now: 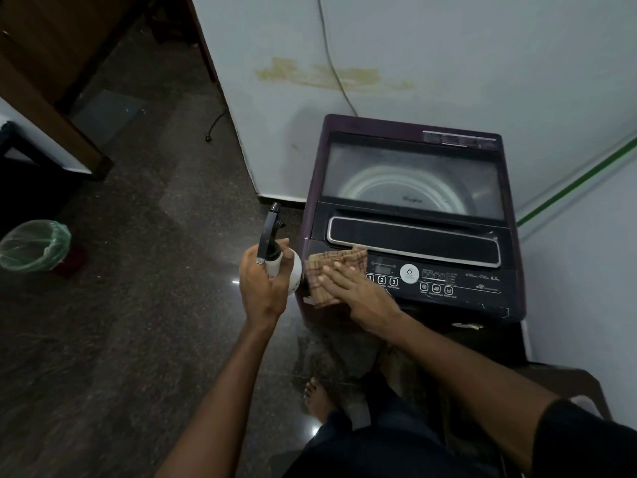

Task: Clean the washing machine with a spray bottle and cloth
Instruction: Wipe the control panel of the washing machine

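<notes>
The left hand point(263, 288) grips a white spray bottle point(277, 260) with a black trigger head, held upright just beside the washing machine point(413, 215). The right hand point(355, 291), fingers flat and extended, presses a brown checked cloth point(325, 270) onto the control panel's point(434, 281) left corner.
</notes>
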Action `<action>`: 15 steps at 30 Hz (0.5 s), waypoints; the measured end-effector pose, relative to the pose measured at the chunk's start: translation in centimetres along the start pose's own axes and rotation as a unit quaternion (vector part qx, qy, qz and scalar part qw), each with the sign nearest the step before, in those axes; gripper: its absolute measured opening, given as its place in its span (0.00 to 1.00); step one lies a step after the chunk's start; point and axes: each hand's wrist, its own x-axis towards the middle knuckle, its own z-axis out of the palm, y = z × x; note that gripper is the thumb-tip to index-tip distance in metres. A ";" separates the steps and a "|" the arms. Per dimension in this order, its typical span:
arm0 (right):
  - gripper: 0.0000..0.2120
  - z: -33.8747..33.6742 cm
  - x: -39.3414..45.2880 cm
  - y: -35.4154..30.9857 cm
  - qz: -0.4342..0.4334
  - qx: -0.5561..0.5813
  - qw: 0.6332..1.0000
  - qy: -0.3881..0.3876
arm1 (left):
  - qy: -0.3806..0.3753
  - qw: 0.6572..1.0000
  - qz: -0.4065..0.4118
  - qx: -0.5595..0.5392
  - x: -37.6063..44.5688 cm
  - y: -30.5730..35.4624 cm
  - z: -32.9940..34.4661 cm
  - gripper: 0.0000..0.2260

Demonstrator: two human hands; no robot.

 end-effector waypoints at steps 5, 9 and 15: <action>0.46 -0.9 1.2 -0.9 0.150 0.020 0.987 0.059 | -0.025 1.000 -0.006 -0.004 -0.9 0.6 0.5 0.08; 0.48 0.2 0.0 -2.3 0.113 0.026 0.992 0.047 | -0.028 1.000 -0.006 -0.006 -1.2 1.2 1.1 0.12; 0.45 -1.3 -3.6 1.8 0.139 -0.017 0.990 0.035 | -0.035 0.999 -0.008 0.002 -1.3 1.7 1.9 0.17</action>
